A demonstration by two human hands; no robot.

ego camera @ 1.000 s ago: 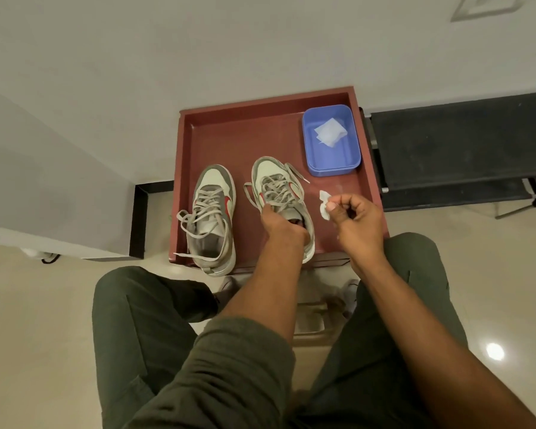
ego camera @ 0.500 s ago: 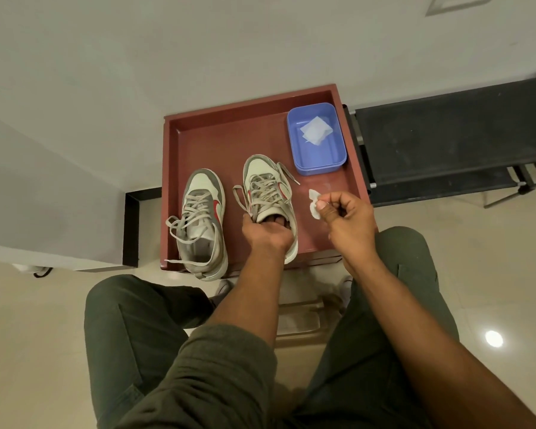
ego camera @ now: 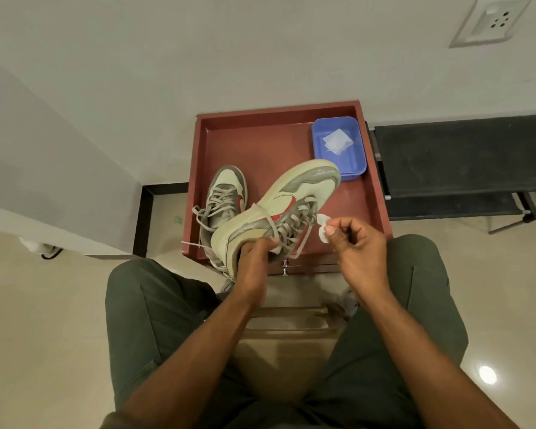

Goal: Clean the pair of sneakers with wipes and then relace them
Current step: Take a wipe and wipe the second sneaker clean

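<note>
Reddish-brown table with a raised rim carries the gear. Left hand grips the heel opening of one sneaker, which is lifted off the surface and tipped onto its side, toe toward the far right corner, loose laces dangling. Right hand pinches a small white wipe between thumb and fingers, just beside the laces. Second sneaker sits flat near the left edge, toe pointing away. Blue tray in the far right corner holds more folded wipes.
</note>
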